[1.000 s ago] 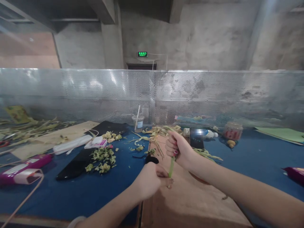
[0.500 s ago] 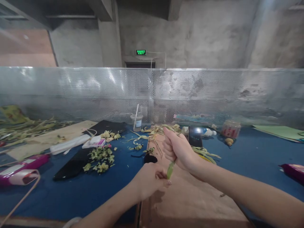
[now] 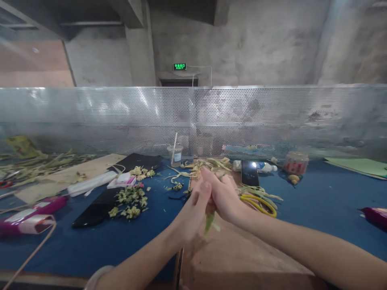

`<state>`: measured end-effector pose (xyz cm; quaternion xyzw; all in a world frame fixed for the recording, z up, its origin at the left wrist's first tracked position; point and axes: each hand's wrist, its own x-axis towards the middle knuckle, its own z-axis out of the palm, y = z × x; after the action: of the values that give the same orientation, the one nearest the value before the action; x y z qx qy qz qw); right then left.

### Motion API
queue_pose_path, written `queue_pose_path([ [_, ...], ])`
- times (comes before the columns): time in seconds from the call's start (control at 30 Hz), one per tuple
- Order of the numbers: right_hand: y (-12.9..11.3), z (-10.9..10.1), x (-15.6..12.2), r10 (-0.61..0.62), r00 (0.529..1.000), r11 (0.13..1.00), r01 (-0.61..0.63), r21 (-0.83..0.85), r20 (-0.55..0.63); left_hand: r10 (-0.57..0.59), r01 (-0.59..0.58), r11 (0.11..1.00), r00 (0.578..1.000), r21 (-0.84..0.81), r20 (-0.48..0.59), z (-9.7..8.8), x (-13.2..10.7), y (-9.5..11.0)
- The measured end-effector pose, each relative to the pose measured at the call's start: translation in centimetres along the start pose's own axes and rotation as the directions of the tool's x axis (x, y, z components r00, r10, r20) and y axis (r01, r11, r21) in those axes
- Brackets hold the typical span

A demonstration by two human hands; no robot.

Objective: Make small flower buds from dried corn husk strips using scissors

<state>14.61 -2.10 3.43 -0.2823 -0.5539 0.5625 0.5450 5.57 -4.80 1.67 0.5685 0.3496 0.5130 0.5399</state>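
Left hand (image 3: 193,209) raised against right hand (image 3: 223,195), right grip closed around green strip (image 3: 209,224), left grip unclear

This looks like a workshop; raw concrete wall (image 3: 272,48), lit exit sign (image 3: 179,67); perforated metal partition (image 3: 121,108) behind a blue worktop (image 3: 329,213).

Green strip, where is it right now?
In the head view, the green strip pokes out below the left hand and right hand, which meet just right of centre, over the brown surface, left of the yellow loop.
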Motion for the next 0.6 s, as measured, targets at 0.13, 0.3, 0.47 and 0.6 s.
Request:
queue_pose_path([
  [0.13,0.8,0.7,-0.2,-0.052,0.998,0.997,0.049,-0.060,-0.048,-0.049,0.051,0.998,0.993,0.022,-0.105,0.6,0.8,-1.0],
  [0.3,0.8,1.2,-0.3,-0.075,0.992,0.994,0.067,-0.088,-0.101,0.047,-0.011,0.989,0.971,0.150,-0.235,0.5,0.6,-0.8],
  [0.47,0.5,1.1,-0.2,0.036,0.983,0.999,-0.031,0.033,-0.181,0.132,-0.103,0.982,0.974,0.161,-0.181,1.0,-0.2,-0.5],
  [0.6,-0.4,0.7,0.1,-0.012,0.983,0.995,0.030,0.094,-0.185,0.080,0.001,0.936,0.973,0.353,-0.216,1.0,-0.1,-1.1],
])
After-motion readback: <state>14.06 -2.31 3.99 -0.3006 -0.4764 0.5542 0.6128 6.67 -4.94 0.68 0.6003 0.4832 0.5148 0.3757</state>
